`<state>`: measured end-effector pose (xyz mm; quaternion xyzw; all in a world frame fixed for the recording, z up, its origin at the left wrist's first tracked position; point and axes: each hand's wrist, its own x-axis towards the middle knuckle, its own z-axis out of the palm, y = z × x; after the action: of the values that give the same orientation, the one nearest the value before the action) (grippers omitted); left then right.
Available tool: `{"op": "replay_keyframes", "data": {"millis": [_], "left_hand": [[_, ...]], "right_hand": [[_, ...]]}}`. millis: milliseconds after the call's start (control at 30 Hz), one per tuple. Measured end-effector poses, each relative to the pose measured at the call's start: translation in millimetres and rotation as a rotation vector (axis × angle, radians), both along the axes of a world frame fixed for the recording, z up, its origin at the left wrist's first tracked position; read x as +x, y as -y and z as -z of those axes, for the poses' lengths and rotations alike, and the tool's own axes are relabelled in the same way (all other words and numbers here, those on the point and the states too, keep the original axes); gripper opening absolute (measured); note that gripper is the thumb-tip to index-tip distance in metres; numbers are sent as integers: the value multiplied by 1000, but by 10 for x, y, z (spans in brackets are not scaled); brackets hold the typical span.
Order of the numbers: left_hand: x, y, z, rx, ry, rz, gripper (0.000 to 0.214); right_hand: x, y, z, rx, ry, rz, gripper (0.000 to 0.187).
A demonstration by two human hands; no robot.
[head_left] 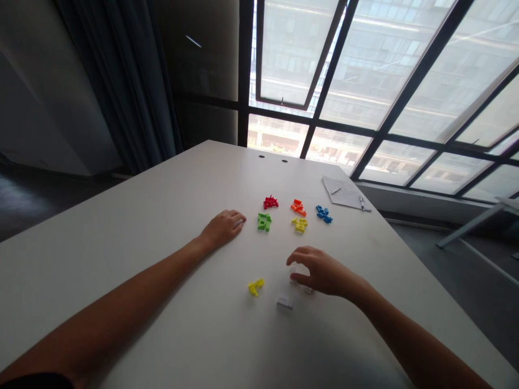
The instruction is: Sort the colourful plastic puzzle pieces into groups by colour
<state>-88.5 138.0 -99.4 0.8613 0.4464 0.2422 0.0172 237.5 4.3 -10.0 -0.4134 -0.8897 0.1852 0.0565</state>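
Note:
My left hand (223, 230) rests on the table with its fingers curled round a small whitish piece (239, 222). Just right of it lies a cluster of green plastic pieces (264, 222). My right hand (320, 270) hovers low, thumb and fingers apart in a curve over a small clear piece (292, 273); whether they touch it I cannot tell. Another pale piece (308, 290) shows partly under that hand. A white block-like piece (284, 302) and some yellow pieces (255, 287) lie nearer to me.
Beyond my hands sit groups of red (271, 202), orange (298, 207), blue (324, 214) and yellow pieces (299, 225). A sheet of paper (344, 193) with pens lies at the table's right edge. Windows (300, 48) and a dark curtain (121, 81) stand behind.

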Motion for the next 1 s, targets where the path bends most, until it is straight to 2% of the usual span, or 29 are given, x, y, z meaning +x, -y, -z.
{"op": "replay_keyframes", "data": {"millis": [100, 200, 300, 467, 600, 667, 800, 1000], "left_hand": [[-3, -4, -2, 2, -3, 1, 28], [-12, -15, 2, 5, -5, 2, 29], [-21, -28, 9, 2, 1, 8, 30], [-23, -37, 21, 10, 7, 12, 31], [-15, -28, 15, 8, 8, 2, 30], [-12, -24, 7, 6, 14, 2, 30], [-10, -22, -8, 6, 27, 16, 30], [-15, -20, -7, 3, 24, 18, 30]], "right_hand": [[-20, 61, 84, -41, 16, -36, 33], [-30, 60, 141, -53, -7, -19, 28], [43, 9, 165, -25, -120, 32, 25], [388, -287, 233, 173, -355, 238, 26], [757, -676, 388, 305, -403, 548, 22], [915, -841, 488, 335, -393, 653, 23], [1112, -1006, 656, 363, -278, 756, 23], [1198, -986, 727, 366, -163, 808, 25]]}}
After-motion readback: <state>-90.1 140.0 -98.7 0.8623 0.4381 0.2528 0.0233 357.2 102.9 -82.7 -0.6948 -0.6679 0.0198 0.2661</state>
